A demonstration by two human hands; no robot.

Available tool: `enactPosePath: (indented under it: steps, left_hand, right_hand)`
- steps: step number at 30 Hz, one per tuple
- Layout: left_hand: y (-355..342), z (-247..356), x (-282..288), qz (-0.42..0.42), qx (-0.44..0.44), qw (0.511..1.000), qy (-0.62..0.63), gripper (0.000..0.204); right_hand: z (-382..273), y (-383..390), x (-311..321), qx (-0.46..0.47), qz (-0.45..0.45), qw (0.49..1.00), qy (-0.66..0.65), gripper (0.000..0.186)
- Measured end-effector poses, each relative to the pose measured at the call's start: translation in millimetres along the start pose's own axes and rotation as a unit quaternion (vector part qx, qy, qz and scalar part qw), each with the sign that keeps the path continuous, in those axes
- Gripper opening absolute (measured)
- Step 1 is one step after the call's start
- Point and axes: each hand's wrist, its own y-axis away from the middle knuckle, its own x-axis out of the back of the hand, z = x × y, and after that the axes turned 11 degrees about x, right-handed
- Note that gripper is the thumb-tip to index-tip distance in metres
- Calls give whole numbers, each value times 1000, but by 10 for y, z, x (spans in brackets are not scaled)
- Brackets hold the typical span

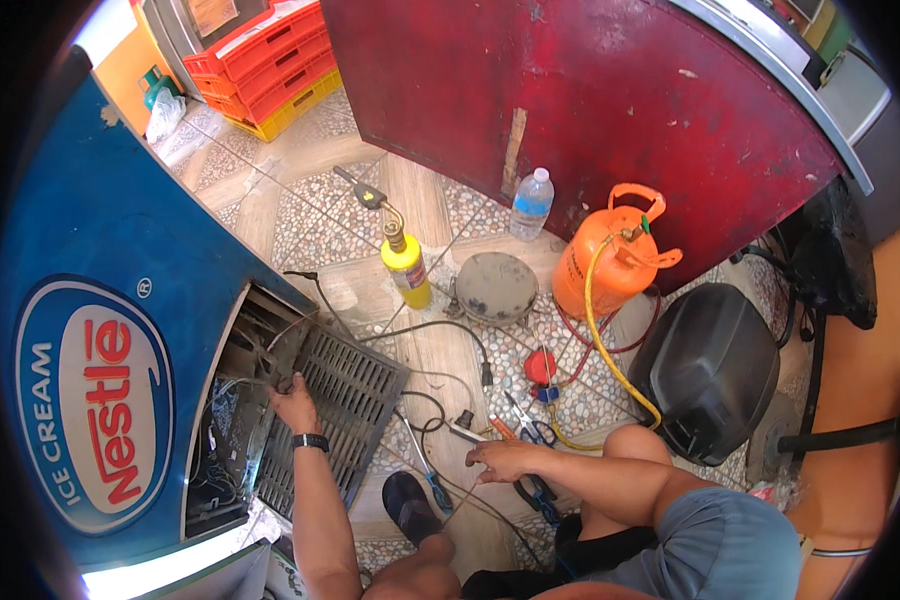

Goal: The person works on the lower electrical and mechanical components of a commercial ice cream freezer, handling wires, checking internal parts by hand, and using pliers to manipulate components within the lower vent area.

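My left hand [295, 405], with a dark watch on its wrist, grips the upper edge of a dark slatted vent grille [342, 400]. The grille leans, tilted, beside the open lower compartment [232, 430] of a blue freezer cabinet [80, 220]. Wires and dusty metal parts show inside. Over the floor tools reaches my right hand [500, 461], its fingers loosely bent and apart, with no held thing that I can make out. Nearest to it lie scissors [532, 425], a blue-handled screwdriver [436, 490] and blue-and-black pliers [540, 497].
Ahead stand a yellow gas torch [406, 272], a dusty round compressor [495, 288], a water bottle [532, 206] and an orange refrigerant cylinder [610, 260] with hoses. A black case [710, 370] sits to the right. Black cables [450, 325] cross the floor. Stacked crates [270, 75] stand farther back.
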Motion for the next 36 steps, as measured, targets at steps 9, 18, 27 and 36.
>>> enactPosePath:
  steps: [9, 18, 27, 36]
  left_hand:
    - [-159, -24, 146, -21, 18, 1000, 0, 48]
    - [-44, -91, 62, -27, 56, 996, -57, 57]
    - [-172, -113, 170, -46, 102, 994, -16, 50]
    - [83, 37, 79, -59, 123, 989, -50, 66]
  right_hand:
    - [32, -166, -137, -2, -28, 1000, 10, 50]
    - [-456, 116, 353, 31, 85, 996, -8, 41]
    - [-678, 2176, 2018, -74, 558, 778, 278, 22]
    - [712, 3786, 1370, -404, 481, 656, 419, 35]
